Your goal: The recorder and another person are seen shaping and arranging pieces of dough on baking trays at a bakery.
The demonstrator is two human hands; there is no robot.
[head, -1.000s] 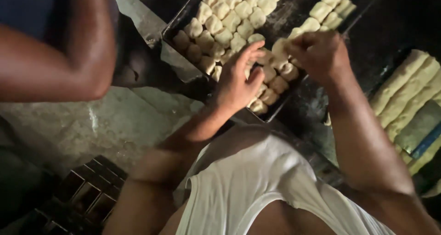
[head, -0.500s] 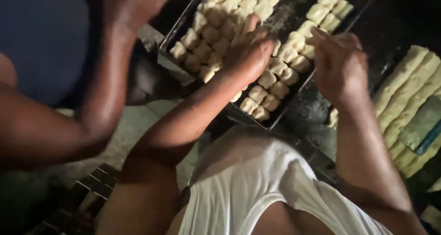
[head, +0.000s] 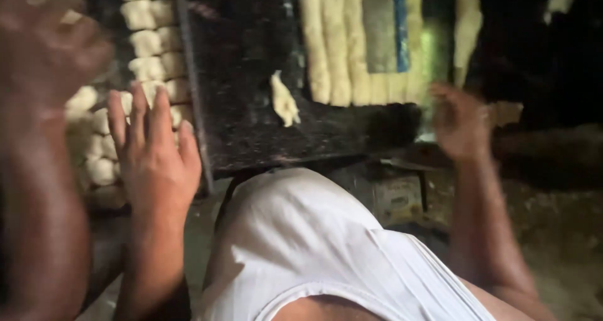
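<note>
Dough pieces (head: 147, 66) at the left could be squashed if the flat, empty left hand (head: 154, 164) is pressed down; the blurred right hand (head: 461, 123) is raised apart, its grip unclear.

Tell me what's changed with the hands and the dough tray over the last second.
The left hand came off the dough pieces and now lies open at the tray's near edge. The right hand swung right, off the tray, toward the long dough rolls. The pieces stay in rows; a co-worker's arm remains beside.

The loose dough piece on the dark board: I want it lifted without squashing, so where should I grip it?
Pinch the loose dough piece across its narrow middle, coming from above; it lies flat and elongated, apart from the dough rolls.
</note>
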